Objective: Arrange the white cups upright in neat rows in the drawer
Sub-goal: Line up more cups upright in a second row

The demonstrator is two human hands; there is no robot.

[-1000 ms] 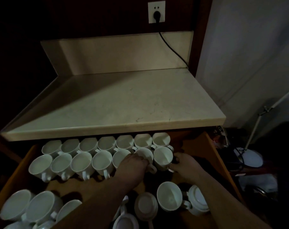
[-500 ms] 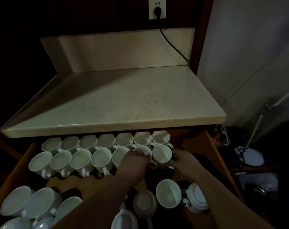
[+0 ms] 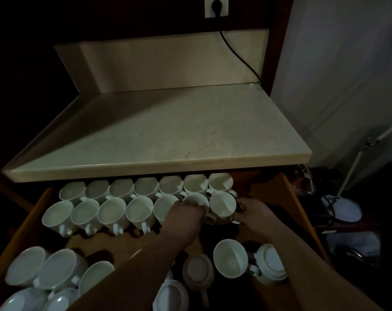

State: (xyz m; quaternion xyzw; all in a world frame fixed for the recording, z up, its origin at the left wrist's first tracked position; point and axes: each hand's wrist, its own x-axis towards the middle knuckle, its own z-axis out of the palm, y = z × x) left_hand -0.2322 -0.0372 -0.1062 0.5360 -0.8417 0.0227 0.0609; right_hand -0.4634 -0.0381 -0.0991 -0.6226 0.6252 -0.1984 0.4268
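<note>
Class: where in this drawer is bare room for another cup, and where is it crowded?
Bare wood: between the second row and the near-left cluster; between the back row and the drawer's right wall. Crowded: both rows, that cluster, the overturned cups.

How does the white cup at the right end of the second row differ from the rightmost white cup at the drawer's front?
The white ceramic row-end cup stands upright, mouth up; the white ceramic front cup shows its ringed base. The row-end cup sits aligned beside its neighbour; the front cup lies outside any row. The right hand holds the row-end cup; no hand touches the front cup. Both are plain white cups.
</note>
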